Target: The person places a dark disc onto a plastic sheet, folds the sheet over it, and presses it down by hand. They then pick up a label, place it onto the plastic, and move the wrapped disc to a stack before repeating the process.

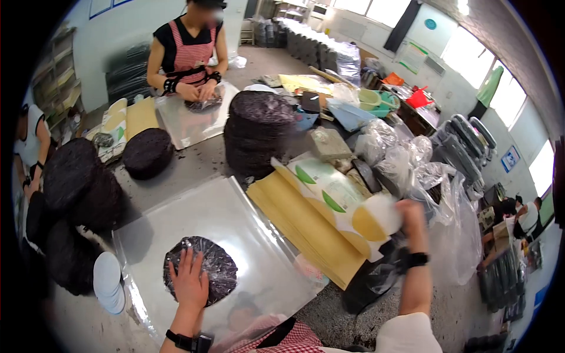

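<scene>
My left hand (190,279) lies with spread fingers on a dark round cake (220,267) wrapped in clear film. Under the cake is a stack of clear plastic sheets (147,226) on the table. Out to the right, my right hand (410,213) is blurred by motion at the edge of a pale round disc (379,216); its grip is too smeared to make out. The disc is over printed paper sheets with green leaves (323,188), which lie on yellow paper (309,229).
Stacked dark round cakes (259,129) stand at the table's centre, more (82,182) at the left beside white discs (107,279). Crumpled plastic bags (450,229) hang at the right. Across the table a person (191,53) handles a wrapped cake (204,103).
</scene>
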Tool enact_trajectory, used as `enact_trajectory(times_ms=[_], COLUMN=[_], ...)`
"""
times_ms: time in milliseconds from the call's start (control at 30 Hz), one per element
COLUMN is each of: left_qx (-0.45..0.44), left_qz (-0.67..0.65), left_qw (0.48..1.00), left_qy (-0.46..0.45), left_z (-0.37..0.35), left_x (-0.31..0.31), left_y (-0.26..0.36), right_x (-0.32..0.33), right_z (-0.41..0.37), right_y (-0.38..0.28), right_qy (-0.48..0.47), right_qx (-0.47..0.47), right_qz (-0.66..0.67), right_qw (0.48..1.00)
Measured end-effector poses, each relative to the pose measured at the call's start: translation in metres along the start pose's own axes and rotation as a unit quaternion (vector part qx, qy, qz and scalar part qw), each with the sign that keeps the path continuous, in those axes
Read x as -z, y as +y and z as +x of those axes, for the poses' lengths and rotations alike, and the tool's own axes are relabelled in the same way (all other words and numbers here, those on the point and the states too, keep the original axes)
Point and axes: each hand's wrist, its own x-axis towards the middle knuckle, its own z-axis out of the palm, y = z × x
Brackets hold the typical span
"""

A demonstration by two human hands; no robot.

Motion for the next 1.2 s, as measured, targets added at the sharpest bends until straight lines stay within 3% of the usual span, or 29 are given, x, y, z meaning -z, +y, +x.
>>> enact_trajectory(times_ms=[33, 67, 167, 200, 233, 300, 367, 400, 467, 500, 600, 633, 733, 767, 800, 867, 900, 967, 1000, 1033, 1100, 1167, 1200], left_qx=[0.005, 0.017, 0.025, 0.022, 0.026, 0.029, 0.027, 0.038, 0.041, 0.037, 0.019, 0.011, 0.008, 0.01, 0.056, 0.143, 0.099, 0.06, 0.039, 0.022, -0.016, 0.067, 0.112], left_qz=[0.009, 0.026, 0.029, 0.017, -0.001, -0.015, -0.005, -0.004, 0.028, -0.031, -0.053, -0.042, -0.026, 0.015, -0.157, -0.479, -0.609, -0.464, -0.328, -0.339, -0.362, -0.386, -0.396], left_qw=[1.0, 0.999, 0.999, 1.0, 1.0, 0.999, 0.999, 0.999, 0.996, 0.998, 0.998, 0.997, 1.0, 0.998, 0.986, 0.866, 0.782, 0.858, 0.914, 0.918, 0.921, 0.917, 0.911], left_qy=[-0.005, -0.011, -0.015, 0.003, 0.014, 0.024, 0.02, 0.002, -0.079, -0.042, -0.04, -0.062, -0.003, -0.053, -0.031, 0.008, 0.088, 0.212, 0.235, 0.203, 0.143, 0.073, 0.038], left_z=[0.002, 0.001, 0.003, 0.001, 0.0, -0.002, -0.003, -0.002, -0.001, -0.005, -0.005, -0.004, -0.004, -0.003, -0.002, -0.009, -0.013, -0.015, -0.017, -0.017, -0.013, -0.006, -0.006], left_x=[-0.002, 0.0, 0.002, 0.002, 0.002, -0.003, -0.006, -0.005, -0.004, -0.015, -0.005, -0.003, 0.0, 0.003, 0.001, -0.002, 0.003, 0.004, 0.004, 0.004, 0.006, 0.009, 0.01], left_y=[0.002, 0.0, 0.001, 0.001, 0.0, -0.002, -0.004, -0.005, -0.008, -0.014, -0.012, -0.013, -0.009, -0.01, -0.018, -0.033, -0.04, -0.035, -0.034, -0.033, -0.027, -0.022, -0.019], right_x=[0.032, 0.056, 0.03, -0.012, -0.061, -0.19, -0.271, -0.294, -0.335, -0.346, -0.314, -0.33, -0.396, -0.402, -0.404, -0.39, -0.393, -0.396, -0.395, -0.4, -0.406, -0.403, -0.404], right_z=[0.035, 0.039, 0.006, -0.002, -0.027, -0.145, -0.229, -0.252, -0.269, -0.275, -0.242, -0.23, -0.272, -0.285, -0.286, -0.294, -0.304, -0.316, -0.321, -0.323, -0.32, -0.309, -0.289], right_y=[0.028, -0.025, -0.132, -0.138, -0.125, -0.162, -0.156, -0.158, -0.154, -0.152, -0.238, -0.235, -0.18, -0.178, -0.178, -0.195, -0.194, -0.195, -0.194, -0.189, -0.182, -0.184, -0.171], right_qy=[0.085, 0.097, 0.137, 0.088, 0.002, -0.265, -0.529, -0.495, -0.506, -0.51, -0.643, -0.713, -0.6, -0.537, -0.53, -0.514, -0.453, -0.396, -0.366, -0.326, -0.353, -0.377, -0.461], right_qx=[0.115, -0.054, 0.13, 0.215, 0.195, 0.277, 0.253, 0.377, 0.433, 0.457, 0.419, 0.273, 0.209, 0.315, 0.347, 0.399, 0.493, 0.534, 0.552, 0.574, 0.552, 0.54, 0.454], right_qz=[0.179, 0.395, 0.213, 0.152, -0.114, -0.103, 0.033, 0.074, 0.002, -0.034, -0.201, -0.129, 0.258, 0.21, 0.157, 0.052, -0.082, -0.173, -0.218, -0.227, -0.171, -0.106, -0.031], right_qw=[0.973, 0.912, 0.959, 0.961, 0.974, 0.918, 0.809, 0.78, 0.746, 0.728, 0.61, 0.633, 0.728, 0.754, 0.757, 0.758, 0.738, 0.726, 0.717, 0.716, 0.736, 0.745, 0.762])
